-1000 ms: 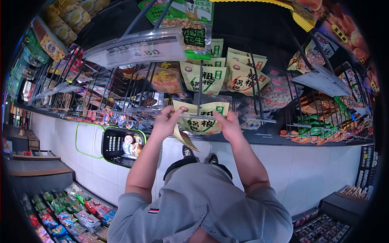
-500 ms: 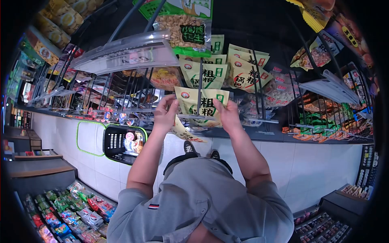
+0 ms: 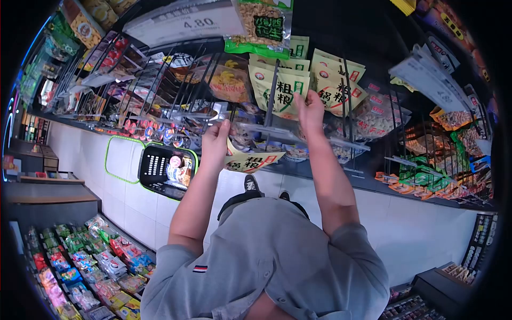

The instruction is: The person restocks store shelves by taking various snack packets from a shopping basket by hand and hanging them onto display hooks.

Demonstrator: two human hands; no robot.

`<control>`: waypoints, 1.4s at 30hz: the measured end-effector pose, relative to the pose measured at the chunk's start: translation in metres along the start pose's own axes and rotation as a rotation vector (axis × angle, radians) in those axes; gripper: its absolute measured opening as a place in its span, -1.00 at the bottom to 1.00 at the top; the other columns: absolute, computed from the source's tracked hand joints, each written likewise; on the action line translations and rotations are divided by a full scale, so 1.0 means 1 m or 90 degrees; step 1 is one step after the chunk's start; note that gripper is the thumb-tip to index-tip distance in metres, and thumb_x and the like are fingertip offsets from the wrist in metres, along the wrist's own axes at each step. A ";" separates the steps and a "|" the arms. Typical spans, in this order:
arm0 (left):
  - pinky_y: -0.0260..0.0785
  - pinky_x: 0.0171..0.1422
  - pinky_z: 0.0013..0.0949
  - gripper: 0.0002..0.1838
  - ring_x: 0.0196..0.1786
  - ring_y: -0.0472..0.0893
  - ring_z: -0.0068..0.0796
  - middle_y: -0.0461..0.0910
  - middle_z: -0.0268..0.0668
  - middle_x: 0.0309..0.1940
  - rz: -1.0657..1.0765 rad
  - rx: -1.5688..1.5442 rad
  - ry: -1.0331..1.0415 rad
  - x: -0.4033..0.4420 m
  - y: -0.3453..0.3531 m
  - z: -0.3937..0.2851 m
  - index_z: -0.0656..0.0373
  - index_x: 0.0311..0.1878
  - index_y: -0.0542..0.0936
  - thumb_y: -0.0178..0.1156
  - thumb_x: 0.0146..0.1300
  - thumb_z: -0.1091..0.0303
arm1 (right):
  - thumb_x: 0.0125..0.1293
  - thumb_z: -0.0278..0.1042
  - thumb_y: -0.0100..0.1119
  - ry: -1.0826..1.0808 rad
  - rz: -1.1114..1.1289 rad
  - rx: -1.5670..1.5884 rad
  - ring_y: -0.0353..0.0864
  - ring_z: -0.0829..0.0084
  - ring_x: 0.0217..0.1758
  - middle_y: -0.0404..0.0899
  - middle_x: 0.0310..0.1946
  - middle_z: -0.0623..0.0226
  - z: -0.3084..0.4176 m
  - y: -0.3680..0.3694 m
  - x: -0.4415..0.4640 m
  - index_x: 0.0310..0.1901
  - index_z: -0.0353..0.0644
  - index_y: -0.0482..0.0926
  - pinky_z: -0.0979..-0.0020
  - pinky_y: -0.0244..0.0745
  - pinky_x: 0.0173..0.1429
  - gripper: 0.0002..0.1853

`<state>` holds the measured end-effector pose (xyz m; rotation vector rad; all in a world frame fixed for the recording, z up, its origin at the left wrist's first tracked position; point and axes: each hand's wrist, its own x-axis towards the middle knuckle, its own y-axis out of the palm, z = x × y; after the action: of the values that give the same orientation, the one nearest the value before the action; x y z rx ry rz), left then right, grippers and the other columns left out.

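Observation:
Pale yellow snack bags with dark printed characters hang on hooks at the top centre. My right hand (image 3: 310,113) pinches the right edge of the front hanging bag (image 3: 281,95), which a dark metal hook crosses. Lower down, my left hand (image 3: 216,141) is closed on the left end of a separate pale yellow snack bag (image 3: 250,161), tilted over the shelf's front edge. Clear tag holders (image 3: 288,133) at the hook ends lie between my hands. More pale yellow bags (image 3: 337,85) hang just right of the front one.
A black basket (image 3: 160,169) with a green rim and some packets inside stands on the floor at left. A price tag (image 3: 184,22) and a peanut bag (image 3: 261,29) hang above. Low shelves of colourful packets (image 3: 85,266) are at lower left.
The front bag has gone further back along its hook with my right hand. My left hand is off that bag's corner and keeps the lower bag. The view has shifted a little.

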<state>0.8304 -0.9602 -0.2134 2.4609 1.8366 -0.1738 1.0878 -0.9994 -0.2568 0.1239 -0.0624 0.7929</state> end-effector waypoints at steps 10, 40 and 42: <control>0.29 -0.39 -0.57 -0.67 -0.48 0.43 -0.68 0.51 -0.44 -0.47 0.012 -0.154 -0.207 -0.043 0.025 0.010 0.17 -0.21 0.56 0.12 0.37 0.06 | 0.42 -0.18 0.04 0.378 0.389 0.488 0.46 0.43 0.17 0.51 0.07 0.21 -0.005 -0.066 -0.135 0.19 -0.24 0.38 0.43 0.34 0.21 -0.58; 0.42 -0.02 -0.49 -0.72 -0.19 0.58 -0.62 0.65 -0.33 -0.25 0.320 0.060 0.032 -0.042 0.190 -0.020 0.31 -0.09 0.63 0.32 0.10 0.49 | 0.33 -0.37 0.18 0.109 0.149 0.067 0.59 0.65 -0.31 0.67 -0.36 0.37 0.057 -0.184 -0.085 -0.23 -0.31 0.64 0.55 0.48 -0.23 -0.83; 0.42 -0.01 -0.49 -0.72 -0.18 0.58 -0.61 0.65 -0.31 -0.24 0.371 0.049 0.042 -0.034 0.188 -0.020 0.32 -0.08 0.63 0.32 0.10 0.50 | 0.32 -0.35 0.20 0.099 0.166 0.071 0.57 0.66 -0.30 0.66 -0.35 0.39 0.057 -0.188 -0.083 -0.21 -0.31 0.64 0.54 0.48 -0.22 -0.82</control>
<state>1.0026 -1.0437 -0.1920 2.9546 1.0712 -0.1296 1.1633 -1.1962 -0.2252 0.1604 0.1157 1.0647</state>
